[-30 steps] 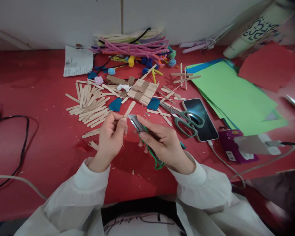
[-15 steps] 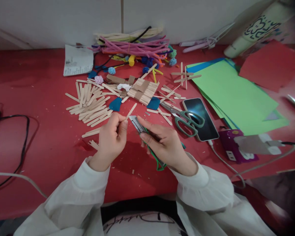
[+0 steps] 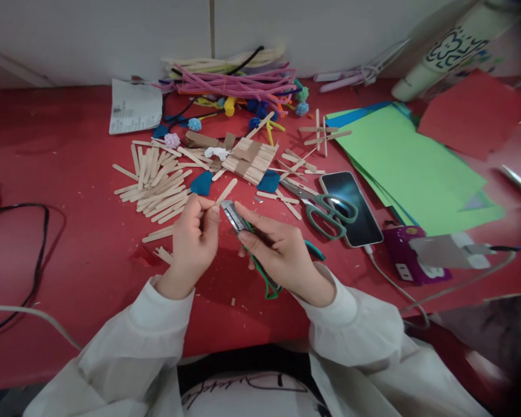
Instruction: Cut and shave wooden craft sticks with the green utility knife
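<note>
My left hand pinches a wooden craft stick that points up and to the right. My right hand is closed on a green-handled utility knife, its metal blade end close beside the stick. Both hands hover over the red table, just in front of a loose pile of craft sticks. A glued panel of sticks lies behind the hands, with blue felt pieces beside it.
Green-handled scissors and a phone on a cable lie right of my hands. Green and red paper sheets cover the right side. Pipe cleaners and pom-poms sit at the back, a black cable at the left.
Both hands and the view shifted slightly; the stick turned a little in my left fingers while the knife stayed against it.
</note>
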Demonstrator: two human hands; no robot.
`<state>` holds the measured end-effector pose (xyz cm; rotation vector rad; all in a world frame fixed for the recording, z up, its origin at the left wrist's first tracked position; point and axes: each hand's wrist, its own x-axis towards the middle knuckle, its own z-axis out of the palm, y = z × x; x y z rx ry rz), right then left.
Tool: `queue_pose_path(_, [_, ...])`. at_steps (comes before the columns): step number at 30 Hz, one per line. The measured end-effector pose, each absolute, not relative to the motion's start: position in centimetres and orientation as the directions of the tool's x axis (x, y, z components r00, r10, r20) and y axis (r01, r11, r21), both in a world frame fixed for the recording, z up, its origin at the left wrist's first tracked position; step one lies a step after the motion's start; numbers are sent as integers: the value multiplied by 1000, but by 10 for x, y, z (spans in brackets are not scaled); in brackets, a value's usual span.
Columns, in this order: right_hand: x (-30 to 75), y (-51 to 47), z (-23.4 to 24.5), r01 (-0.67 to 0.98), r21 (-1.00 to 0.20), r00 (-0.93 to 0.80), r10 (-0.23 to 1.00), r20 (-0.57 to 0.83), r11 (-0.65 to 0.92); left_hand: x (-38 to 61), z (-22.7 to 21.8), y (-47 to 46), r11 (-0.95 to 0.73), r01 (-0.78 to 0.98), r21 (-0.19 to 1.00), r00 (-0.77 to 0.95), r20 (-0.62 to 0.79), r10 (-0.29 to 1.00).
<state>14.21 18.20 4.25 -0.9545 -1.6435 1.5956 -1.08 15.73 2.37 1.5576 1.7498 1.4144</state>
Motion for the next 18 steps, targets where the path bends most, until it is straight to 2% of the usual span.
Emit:
queue_pose_path(3, [142, 183, 45, 82, -996, -536, 842, -65, -25, -11, 24, 157, -136, 621, 772, -263, 369, 891])
queue_pose_path(7, [145, 184, 48, 119, -993, -524, 850, -54, 10, -12, 24, 159, -90, 678, 730, -266, 357, 895])
queue_pose_path(11, [152, 182, 54, 92, -989, -558, 816, -150, -120, -23, 26, 165, 11, 709, 705, -390, 380, 839])
queue_pose_path(13, [154, 181, 58, 43, -983, -554, 815, -171, -177, -28, 28, 167, 16, 644, 765, -471, 380, 796])
queue_pose_path(14, [155, 181, 60, 12, -985, -536, 830, -152, -173, -28, 29, 167, 7, 563, 826, -480, 320, 816])
queue_pose_path(16, [154, 181, 60, -73, -991, -427, 901, -70, -111, -23, 30, 166, -11, 482, 876, -413, 238, 879])
queue_pose_path(18, [151, 182, 59, -128, -990, -310, 951, -15, -58, -15, 31, 165, -14, 159, 987, -320, 65, 945])
